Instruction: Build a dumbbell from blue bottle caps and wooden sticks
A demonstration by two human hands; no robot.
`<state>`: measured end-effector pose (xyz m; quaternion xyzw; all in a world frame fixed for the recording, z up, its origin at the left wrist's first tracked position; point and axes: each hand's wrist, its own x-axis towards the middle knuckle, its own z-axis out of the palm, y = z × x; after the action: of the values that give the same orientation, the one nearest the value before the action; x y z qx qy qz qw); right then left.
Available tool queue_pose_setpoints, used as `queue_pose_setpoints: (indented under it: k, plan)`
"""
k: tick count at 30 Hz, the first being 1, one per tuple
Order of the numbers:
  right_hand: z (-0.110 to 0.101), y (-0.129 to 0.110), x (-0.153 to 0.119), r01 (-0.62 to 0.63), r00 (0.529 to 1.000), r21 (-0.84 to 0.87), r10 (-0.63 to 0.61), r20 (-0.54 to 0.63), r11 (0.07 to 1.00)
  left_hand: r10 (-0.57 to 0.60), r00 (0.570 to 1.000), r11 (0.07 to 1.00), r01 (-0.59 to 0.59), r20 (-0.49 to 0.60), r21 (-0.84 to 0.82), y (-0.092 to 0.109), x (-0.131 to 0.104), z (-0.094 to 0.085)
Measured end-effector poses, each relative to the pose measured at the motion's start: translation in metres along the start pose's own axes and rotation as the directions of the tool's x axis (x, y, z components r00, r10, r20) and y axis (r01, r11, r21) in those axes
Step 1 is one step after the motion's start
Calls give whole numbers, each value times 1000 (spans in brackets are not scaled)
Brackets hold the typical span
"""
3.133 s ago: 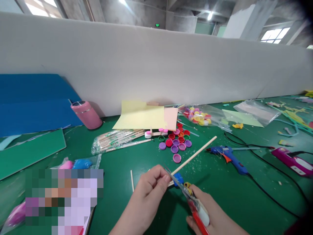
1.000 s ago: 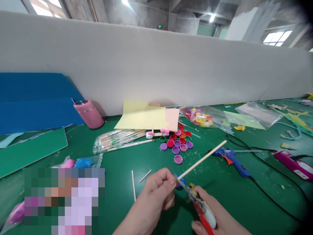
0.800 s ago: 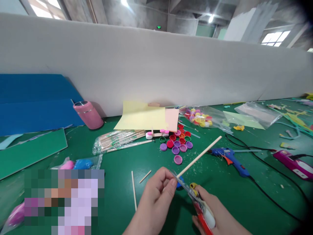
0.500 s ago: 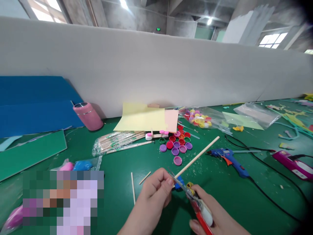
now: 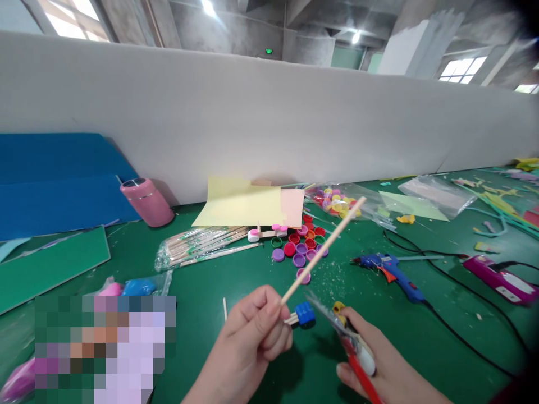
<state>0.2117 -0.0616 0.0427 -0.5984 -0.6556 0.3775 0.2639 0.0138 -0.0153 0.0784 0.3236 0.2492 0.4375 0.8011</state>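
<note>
My left hand is closed, pinching the lower end of a pale wooden stick that slants up to the right. Beside its fingers is a blue block with short pale sticks running toward the hand; I cannot tell whether the hand holds them too. My right hand is wrapped around red-handled scissors, blades pointing up and left, apart from the stick. A yellow piece shows at the right index finger. A short cut stick lies left of my left hand.
Bottle caps lie ahead, with a bag of stick bundles to their left. A blue glue gun and its cord lie right. A pink tumbler, a bag of caps and yellow paper stand toward the white partition.
The scissors have come away from the stick, moving right and down. My left hand has shifted left, and the stick now points more steeply upward. The blue block shows more fully.
</note>
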Motion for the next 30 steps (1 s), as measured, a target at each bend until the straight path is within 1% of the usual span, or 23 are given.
queue_pose_setpoints:
  k: [3,5,8,10,12,13,15,17,18,19,20,22,23,24,25,26,29,30]
  plan:
    - [-9,11,4,-69,992,-112,56,-117,991,60,989,991,-43,-138,125,6,2,-2]
    - [-16,23,6,-138,980,-190,107,-165,972,89,978,966,-38,-190,256,6,3,-4]
    - [-27,45,7,-214,966,-313,151,-212,926,103,976,900,-10,-191,435,2,5,-6]
    - [-34,58,5,-228,963,-401,143,-230,887,112,975,838,11,-192,546,1,5,-5]
    - [-40,66,3,-200,968,-484,95,-232,852,142,970,752,24,-197,659,1,5,-3]
    - [-43,66,3,-171,971,-524,52,-235,834,160,968,702,26,-193,712,1,5,-2]
    - [-47,59,2,-108,964,-591,-61,-259,799,191,966,600,23,-171,800,2,5,0]
    - [-48,43,2,-47,930,-617,-191,-313,786,215,967,506,10,-137,863,1,5,2]
    - [-47,33,3,-2,896,-611,-270,-352,792,229,966,461,-2,-117,887,1,5,2]
    - [-44,23,5,70,846,-600,-366,-388,797,244,966,416,-22,-89,909,0,5,2]
    - [-41,12,7,146,804,-603,-449,-389,784,258,965,365,-45,-54,930,-1,5,2]
    - [-31,-10,13,296,748,-613,-577,-328,732,271,962,241,-94,26,966,-3,4,1]
    - [-26,-19,16,365,740,-613,-618,-267,701,269,961,171,-117,68,978,-4,3,1]
    - [-22,-28,20,407,730,-615,-645,-224,675,260,959,100,-139,109,985,-4,2,1]
    - [-18,-35,24,439,739,-611,-652,-171,658,248,957,32,-161,148,986,-5,2,0]
    - [-15,-41,27,448,761,-603,-636,-132,661,233,954,-32,-184,187,982,-5,1,0]
    - [-11,-51,34,444,831,-562,-556,-35,698,203,939,-202,-236,276,951,-3,0,-1]
    - [-10,-52,36,448,846,-544,-532,2,710,201,933,-259,-242,297,935,-2,1,-1]
